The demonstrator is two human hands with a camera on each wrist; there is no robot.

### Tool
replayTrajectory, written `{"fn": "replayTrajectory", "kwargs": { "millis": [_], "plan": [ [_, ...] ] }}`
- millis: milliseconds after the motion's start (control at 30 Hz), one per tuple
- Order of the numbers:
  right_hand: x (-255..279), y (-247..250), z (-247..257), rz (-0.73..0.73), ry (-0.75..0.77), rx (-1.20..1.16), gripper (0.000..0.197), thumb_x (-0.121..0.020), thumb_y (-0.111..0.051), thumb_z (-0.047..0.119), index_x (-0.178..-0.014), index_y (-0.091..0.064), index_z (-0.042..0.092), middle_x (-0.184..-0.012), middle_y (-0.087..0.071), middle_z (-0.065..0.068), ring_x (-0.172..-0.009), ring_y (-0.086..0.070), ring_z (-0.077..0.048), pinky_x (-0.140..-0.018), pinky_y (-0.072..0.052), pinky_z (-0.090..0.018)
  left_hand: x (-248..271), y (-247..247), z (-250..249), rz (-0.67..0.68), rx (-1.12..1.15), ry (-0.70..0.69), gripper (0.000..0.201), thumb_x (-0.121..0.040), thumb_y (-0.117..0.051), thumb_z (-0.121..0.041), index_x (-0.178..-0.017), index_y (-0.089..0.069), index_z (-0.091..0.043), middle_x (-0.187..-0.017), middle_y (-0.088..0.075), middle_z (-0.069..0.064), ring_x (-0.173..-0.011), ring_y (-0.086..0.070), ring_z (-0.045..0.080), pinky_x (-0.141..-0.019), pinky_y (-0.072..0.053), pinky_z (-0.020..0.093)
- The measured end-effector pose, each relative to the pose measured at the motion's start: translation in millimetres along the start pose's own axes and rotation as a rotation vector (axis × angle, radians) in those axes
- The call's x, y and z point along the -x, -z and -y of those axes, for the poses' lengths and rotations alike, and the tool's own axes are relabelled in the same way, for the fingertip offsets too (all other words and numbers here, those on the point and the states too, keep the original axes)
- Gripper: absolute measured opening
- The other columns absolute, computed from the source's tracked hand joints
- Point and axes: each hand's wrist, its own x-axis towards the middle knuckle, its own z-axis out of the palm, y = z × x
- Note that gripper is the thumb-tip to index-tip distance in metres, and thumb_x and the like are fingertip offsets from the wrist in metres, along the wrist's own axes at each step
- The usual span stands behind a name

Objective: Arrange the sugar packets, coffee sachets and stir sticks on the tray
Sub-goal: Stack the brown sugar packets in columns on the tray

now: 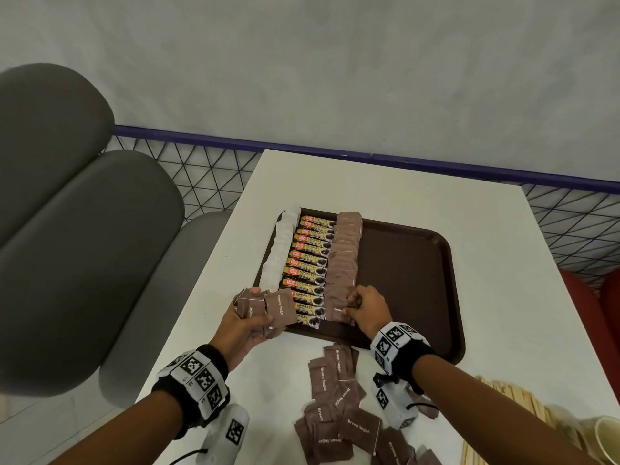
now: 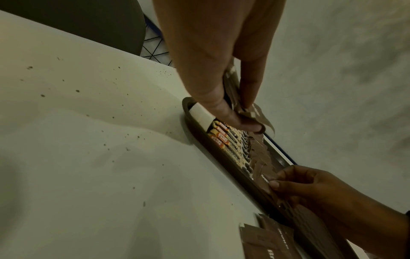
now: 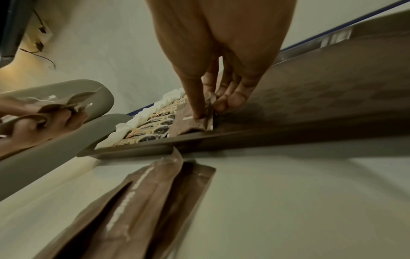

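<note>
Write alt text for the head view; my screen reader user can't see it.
The right hand pinches a brown sugar packet at the near end of a row on the brown tray, beside the coffee sachets. The left hand holds more brown packets.

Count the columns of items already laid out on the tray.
3, side by side on the left half of the tray: white packets at the left rim, coffee sachets in the middle, brown sugar packets to their right.

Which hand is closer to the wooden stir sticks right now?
Right. The right hand is on the tray's near edge, above the stir sticks; the left hand is farther across, holding brown sugar packets.
</note>
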Motion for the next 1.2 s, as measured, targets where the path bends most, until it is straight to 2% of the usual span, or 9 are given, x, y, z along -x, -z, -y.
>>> {"fn": "replayTrajectory", "kwargs": {
  "millis": [233,433,667,800,900,1000,1033,1100,1200],
  "plan": [
    [2.9,-2.8,-4.7,-0.036,0.014,-0.078,0.031,-0.074,-0.072,0.01,-0.09,-0.046,0.015,-0.099,-0.041,0.0,-0.082,-0.047,-0.015,-0.074,-0.038,-0.023,-1.9,-1.1,2.0,0.001,-0.02,0.0,0.06,-0.06,-0.064,0.007,-0.113,-0.046,-0.016,-0.124,-0.055,0.02,-0.103,-0.059,0.04,-0.067,-0.059,0.041],
    [11.8,-1.4,18.7,-0.073,0.147,-0.317,0.025,-0.087,-0.061,0.025,-0.103,-0.05,0.01,-0.105,-0.043,0.0,-0.095,-0.05,-0.013,-0.085,-0.044,-0.024,-1.3,-5.4,2.3,-0.007,-0.039,-0.01,0.06,-0.06,-0.064,0.008,-0.112,-0.046,-0.017,-0.13,-0.051,0.024,-0.105,-0.057,0.039,-0.063,-0.056,0.039],
    [23.2,-13.5,61.2,0.25,0.232,-0.362,0.031,-0.088,-0.058,0.033,-0.101,-0.058,0.005,-0.091,-0.054,0.001,-0.082,-0.05,-0.01,-0.072,-0.041,-0.019,4.1,-18.2,-1.7,0.005,-0.09,-0.035,0.045,-0.081,-0.051,0.02,-0.107,-0.046,-0.016,-0.118,-0.057,0.022,-0.096,-0.061,0.038,-0.06,-0.056,0.036],
    [22.6,-24.0,65.0,0.362,0.232,-0.465,0.018,-0.087,-0.062,0.018,-0.093,-0.052,0.005,-0.088,-0.056,-0.006,-0.079,-0.053,-0.017,-0.069,-0.046,-0.024,8.2,-23.0,-4.1,0.003,-0.077,-0.024,0.041,-0.083,-0.053,0.016,-0.109,-0.047,-0.016,-0.116,-0.06,0.02,-0.092,-0.063,0.035,-0.067,-0.059,0.041],
    [17.1,-20.8,62.2,0.313,0.195,-0.546,0.018,-0.086,-0.061,0.006,-0.079,-0.048,0.016,-0.082,-0.057,-0.002,-0.076,-0.056,-0.016,-0.068,-0.048,-0.021,10.4,-21.9,-3.9,-0.023,-0.052,0.006,0.036,-0.087,-0.049,0.01,-0.111,-0.049,-0.017,-0.117,-0.06,0.02,-0.095,-0.064,0.033,-0.071,-0.057,0.043],
    [9.0,-10.2,53.3,0.186,0.12,-0.611,0.025,-0.084,-0.061,0.002,-0.077,-0.053,0.025,-0.086,-0.062,-0.006,-0.085,-0.063,-0.028,-0.075,-0.053,-0.037,12.1,-17.6,-3.8,-0.056,0.005,0.038,0.034,-0.089,-0.047,0.004,-0.112,-0.049,-0.021,-0.117,-0.059,0.023,-0.096,-0.064,0.034,-0.075,-0.055,0.044],
    [6.6,-4.4,48.3,0.133,0.088,-0.623,0.024,-0.085,-0.06,0.003,-0.078,-0.055,0.026,-0.086,-0.063,-0.004,-0.083,-0.063,-0.027,-0.072,-0.054,-0.036,12.2,-15.7,-4.0,-0.063,0.028,0.045,0.033,-0.09,-0.047,0.002,-0.113,-0.048,-0.022,-0.117,-0.059,0.024,-0.098,-0.063,0.036,-0.076,-0.054,0.045],
    [3.1,6.9,36.1,0.06,0.043,-0.593,0.019,-0.086,-0.059,0.005,-0.083,-0.059,0.024,-0.087,-0.063,-0.002,-0.077,-0.061,-0.019,-0.066,-0.052,-0.029,12.3,-12.2,-5.4,-0.078,0.062,0.051,0.033,-0.09,-0.047,-0.002,-0.118,-0.046,-0.022,-0.115,-0.06,0.023,-0.095,-0.065,0.035,-0.074,-0.055,0.044],
    [0.6,18.9,15.6,0.026,0.079,-0.394,0.013,-0.085,-0.062,0.009,-0.098,-0.063,0.009,-0.092,-0.065,-0.008,-0.081,-0.059,-0.017,-0.071,-0.049,-0.025,10.6,-8.1,-6.4,-0.108,0.12,0.063,0.04,-0.09,-0.045,-0.004,-0.126,-0.043,-0.021,-0.117,-0.061,0.023,-0.096,-0.065,0.033,-0.069,-0.056,0.041]
  ]
}}
